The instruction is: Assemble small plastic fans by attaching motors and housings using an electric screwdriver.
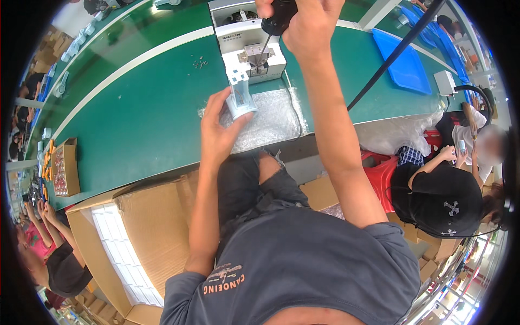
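My left hand grips a pale blue plastic housing by its wide base, holding it upright over a sheet of bubble wrap. Up at the top edge, my right hand is closed around a black electric screwdriver, partly cut off by the frame. Its thin bit slants down to the metal block on the front of a white screw feeder. Whether a screw sits on the tip is too small to tell. The housing stands just in front of the feeder's left corner.
Small loose screws lie on the green bench left of the feeder. A blue tray is to the right, beyond a dark slanting pole. By my left side stands an open carton with white parts. Co-workers sit on both sides.
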The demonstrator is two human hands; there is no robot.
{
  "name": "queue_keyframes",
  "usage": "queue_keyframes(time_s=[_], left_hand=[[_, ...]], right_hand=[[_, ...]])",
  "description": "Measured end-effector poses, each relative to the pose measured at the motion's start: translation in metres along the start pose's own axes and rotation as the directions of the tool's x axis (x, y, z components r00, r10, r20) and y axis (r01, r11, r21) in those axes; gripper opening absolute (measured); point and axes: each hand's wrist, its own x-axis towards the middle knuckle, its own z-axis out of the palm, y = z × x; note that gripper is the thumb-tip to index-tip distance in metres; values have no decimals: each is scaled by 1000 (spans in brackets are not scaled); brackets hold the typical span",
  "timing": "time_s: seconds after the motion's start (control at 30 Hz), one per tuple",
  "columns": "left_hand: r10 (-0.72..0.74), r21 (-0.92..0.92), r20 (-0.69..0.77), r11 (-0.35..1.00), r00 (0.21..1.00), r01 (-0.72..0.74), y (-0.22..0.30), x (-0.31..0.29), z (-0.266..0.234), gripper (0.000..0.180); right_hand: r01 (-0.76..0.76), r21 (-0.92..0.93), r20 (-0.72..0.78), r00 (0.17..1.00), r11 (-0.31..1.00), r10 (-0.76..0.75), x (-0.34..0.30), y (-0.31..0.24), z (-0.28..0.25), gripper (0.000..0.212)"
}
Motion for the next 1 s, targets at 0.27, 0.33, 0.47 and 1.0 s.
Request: queue_keyframes(time_s=[0.27,0.33,0.47,1.0], left_hand=[[8,9,2,1000,1000,-8,-1,4,2,62],[0,24,-5,1000,1000,0,2,4,1,62],[5,63,-15,998,1000,-4,2,4,2,63],[-22,-18,-42,1000,999,21,-1,1,3,64]], right_hand=[[-129,-25,-26,991,991,129,-18,-16,-5,27],[-141,54,-71,987,989,144,-21,-28,6,31],[-82,171,-85,992,982,98,-14,-49,14,48],[345,-179,-180,909,921,-376,34,-17,-43,39]])
